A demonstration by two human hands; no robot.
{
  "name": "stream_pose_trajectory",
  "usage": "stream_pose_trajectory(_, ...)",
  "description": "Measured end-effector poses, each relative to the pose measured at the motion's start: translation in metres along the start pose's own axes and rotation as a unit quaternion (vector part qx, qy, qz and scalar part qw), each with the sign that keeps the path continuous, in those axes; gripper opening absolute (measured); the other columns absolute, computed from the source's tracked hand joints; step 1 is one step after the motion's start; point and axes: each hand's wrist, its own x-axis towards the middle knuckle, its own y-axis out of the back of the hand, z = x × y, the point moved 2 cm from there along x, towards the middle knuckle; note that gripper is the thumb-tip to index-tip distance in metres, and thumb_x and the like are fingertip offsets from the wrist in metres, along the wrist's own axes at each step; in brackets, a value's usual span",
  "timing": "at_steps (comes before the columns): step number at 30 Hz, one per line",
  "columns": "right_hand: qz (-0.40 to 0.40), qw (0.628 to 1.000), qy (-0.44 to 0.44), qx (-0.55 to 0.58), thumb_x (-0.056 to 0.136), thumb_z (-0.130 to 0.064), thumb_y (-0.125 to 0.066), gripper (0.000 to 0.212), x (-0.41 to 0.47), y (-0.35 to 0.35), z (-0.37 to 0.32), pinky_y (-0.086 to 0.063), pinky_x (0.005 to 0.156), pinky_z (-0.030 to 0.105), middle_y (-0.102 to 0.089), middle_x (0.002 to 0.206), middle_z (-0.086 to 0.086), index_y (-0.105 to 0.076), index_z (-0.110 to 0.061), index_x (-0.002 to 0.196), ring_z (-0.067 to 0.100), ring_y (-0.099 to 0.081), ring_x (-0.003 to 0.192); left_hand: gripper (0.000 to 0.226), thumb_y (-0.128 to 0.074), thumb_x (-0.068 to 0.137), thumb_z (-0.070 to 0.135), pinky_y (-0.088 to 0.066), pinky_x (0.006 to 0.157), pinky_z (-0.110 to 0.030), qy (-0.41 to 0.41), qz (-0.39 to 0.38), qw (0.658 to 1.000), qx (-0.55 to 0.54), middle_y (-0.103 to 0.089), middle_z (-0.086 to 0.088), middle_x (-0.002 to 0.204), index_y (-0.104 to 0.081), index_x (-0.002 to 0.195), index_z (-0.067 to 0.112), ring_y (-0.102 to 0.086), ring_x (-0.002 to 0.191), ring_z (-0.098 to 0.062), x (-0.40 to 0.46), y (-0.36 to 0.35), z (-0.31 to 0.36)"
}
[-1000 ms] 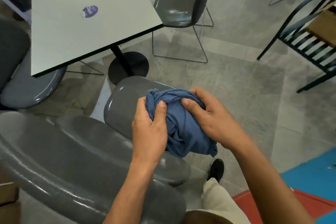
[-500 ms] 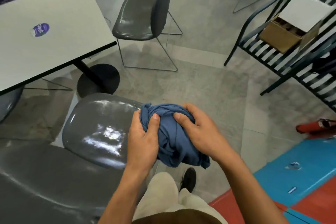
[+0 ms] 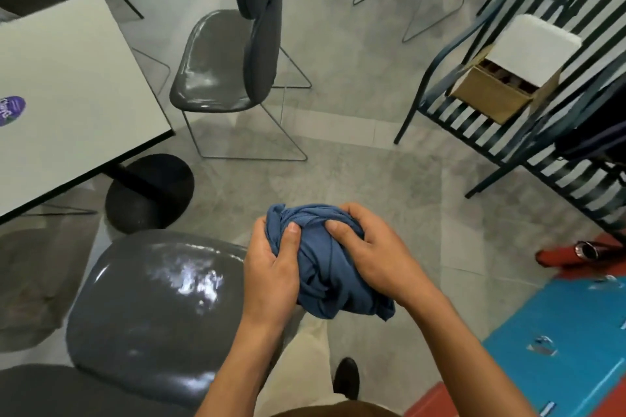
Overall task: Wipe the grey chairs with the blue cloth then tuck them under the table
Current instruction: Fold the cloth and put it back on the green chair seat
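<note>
My left hand [image 3: 271, 278] and right hand [image 3: 376, 257] both grip the bunched blue cloth [image 3: 325, 267] | cloth held above floor, beside near grey chair [image 3: 152, 308] (glossy seat) | second grey chair [image 3: 216, 64] stands beyond the surface [image 3: 67, 95] corner

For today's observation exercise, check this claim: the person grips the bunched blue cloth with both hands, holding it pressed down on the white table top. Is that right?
One detail is wrong. The head view shows the left hand and right hand gripping the bunched blue cloth, but it is held in the air over the floor, beside the near grey chair, not pressed on the white table.
</note>
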Motion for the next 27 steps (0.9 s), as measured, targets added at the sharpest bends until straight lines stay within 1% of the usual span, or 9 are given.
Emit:
stream_pose_trajectory(3,0.006,1.0,0.006,0.002,0.101,-0.038,-0.057,0.01,0.047,0.009,-0.01,-0.054,0.074,0.023,-0.071,0.093,-0.014,-0.064,-0.033,0.105,-0.001,-0.066,0.086,0.005,-0.057,0.104,0.025,-0.052,0.07,-0.016,-0.016,-0.011,1.0,0.007,-0.07,0.02,0.09,-0.059,0.106,0.029,-0.068,0.084,-0.001,0.05,-0.011,0.015)
stream_pose_trajectory(6,0.025,1.0,0.017,0.002,0.101,-0.037,-0.057,0.01,0.09,0.021,-0.025,-0.052,0.073,0.018,-0.071,0.093,-0.015,-0.065,-0.032,0.105,-0.003,-0.066,0.086,0.006,-0.058,0.104,0.026,-0.051,0.071,-0.014,-0.033,-0.02,0.999,0.026,-0.069,0.023,0.092,-0.059,0.108,0.03,-0.067,0.085,0.001,0.097,-0.019,0.033)
stream_pose_trajectory(8,0.041,0.999,0.02,0.01,0.101,-0.036,-0.058,0.009,0.116,0.032,-0.033,-0.049,0.071,0.015,-0.07,0.091,-0.016,-0.065,-0.032,0.103,-0.003,-0.065,0.085,0.006,-0.058,0.104,0.028,-0.054,0.073,-0.019,-0.034,-0.042,0.998,0.036,-0.069,0.022,0.094,-0.058,0.107,0.033,-0.067,0.086,-0.001,0.129,-0.03,0.045)
stream_pose_trajectory(12,0.059,0.997,0.018,0.038,0.101,-0.033,-0.058,0.009,0.158,0.055,-0.039,-0.045,0.067,0.012,-0.069,0.086,-0.021,-0.063,-0.036,0.095,-0.004,-0.064,0.082,0.007,-0.058,0.104,0.031,-0.056,0.078,-0.025,-0.05,-0.059,0.995,0.065,-0.068,0.023,0.098,-0.058,0.109,0.036,-0.067,0.091,-0.002,0.179,-0.054,0.057)
stream_pose_trajectory(15,0.068,0.997,0.013,0.041,0.101,-0.034,-0.058,0.008,0.191,0.074,-0.04,-0.05,0.071,0.017,-0.07,0.09,-0.015,-0.065,-0.031,0.099,-0.002,-0.066,0.084,0.009,-0.059,0.103,0.03,-0.056,0.083,-0.031,-0.057,-0.056,0.994,0.068,-0.068,0.023,0.101,-0.059,0.111,0.035,-0.067,0.093,-0.001,0.212,-0.077,0.064)
stream_pose_trajectory(17,0.068,0.997,0.008,0.045,0.101,-0.034,-0.058,0.008,0.215,0.09,-0.038,-0.053,0.072,0.02,-0.071,0.092,-0.013,-0.066,-0.03,0.101,-0.001,-0.066,0.085,0.008,-0.059,0.103,0.03,-0.057,0.086,-0.037,-0.048,-0.054,0.995,0.065,-0.069,0.02,0.1,-0.059,0.11,0.033,-0.067,0.093,-0.003,0.234,-0.094,0.068)
stream_pose_trajectory(21,0.057,0.997,0.014,0.05,0.101,-0.034,-0.059,0.008,0.271,0.123,-0.036,-0.052,0.074,0.017,-0.072,0.095,-0.017,-0.066,-0.034,0.104,-0.003,-0.067,0.089,0.006,-0.059,0.104,0.03,-0.058,0.087,-0.048,-0.037,-0.05,0.996,0.062,-0.07,0.013,0.099,-0.06,0.11,0.03,-0.07,0.093,-0.011,0.284,-0.131,0.078)
stream_pose_trajectory(24,0.039,0.998,0.026,0.052,0.101,-0.032,-0.059,0.008,0.324,0.154,-0.04,-0.054,0.074,0.02,-0.071,0.094,-0.02,-0.066,-0.034,0.103,-0.001,-0.067,0.088,0.008,-0.059,0.104,0.032,-0.058,0.087,-0.05,-0.035,-0.027,0.997,0.067,-0.071,0.014,0.1,-0.06,0.111,0.032,-0.07,0.096,-0.012,0.326,-0.162,0.091)
stream_pose_trajectory(27,0.006,0.998,0.043,0.038,0.102,-0.031,-0.058,0.007,0.372,0.185,-0.051,-0.053,0.072,0.019,-0.069,0.093,-0.021,-0.064,-0.035,0.1,0.0,-0.067,0.087,0.01,-0.059,0.103,0.032,-0.059,0.088,-0.047,-0.02,0.002,0.998,0.054,-0.071,0.014,0.102,-0.06,0.113,0.033,-0.07,0.098,-0.011,0.362,-0.19,0.108)
